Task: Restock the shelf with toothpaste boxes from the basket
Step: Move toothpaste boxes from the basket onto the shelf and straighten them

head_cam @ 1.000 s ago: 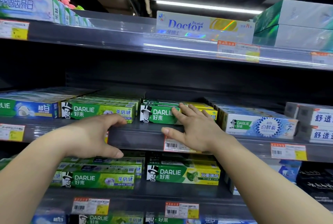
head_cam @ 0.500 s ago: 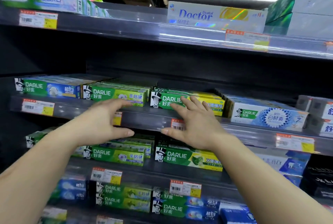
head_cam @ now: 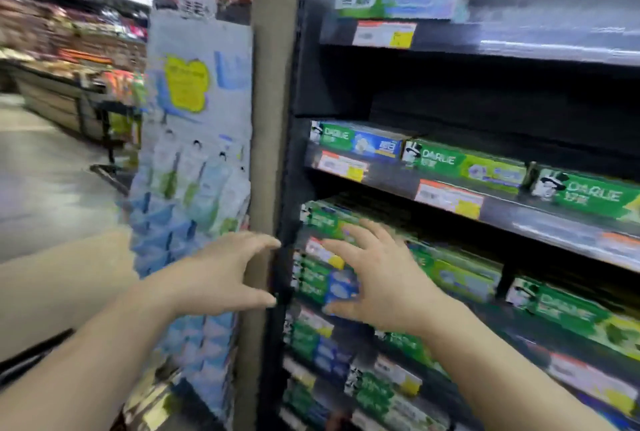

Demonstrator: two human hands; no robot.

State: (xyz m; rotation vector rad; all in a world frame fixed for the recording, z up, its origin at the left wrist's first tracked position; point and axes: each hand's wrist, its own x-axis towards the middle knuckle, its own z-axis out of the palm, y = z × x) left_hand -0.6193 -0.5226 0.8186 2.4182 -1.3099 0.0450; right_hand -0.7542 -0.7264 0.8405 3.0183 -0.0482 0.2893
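Colours before me, blurred by motion:
- Toothpaste boxes: green, with white lettering and a black-and-white figure at one end; some carry yellow-green panels.
- Leftmost box: green running into blue.
- Shelf: black.
- Price tags: white with orange-red top edge and yellow corner.
- Hanging display: pale blue, a yellow patch, green-and-white packets.
- Pillar: dull tan.

Glossy printed cardboard toothpaste boxes; dark matt shelf; paper price tags behind shiny clear plastic strips.
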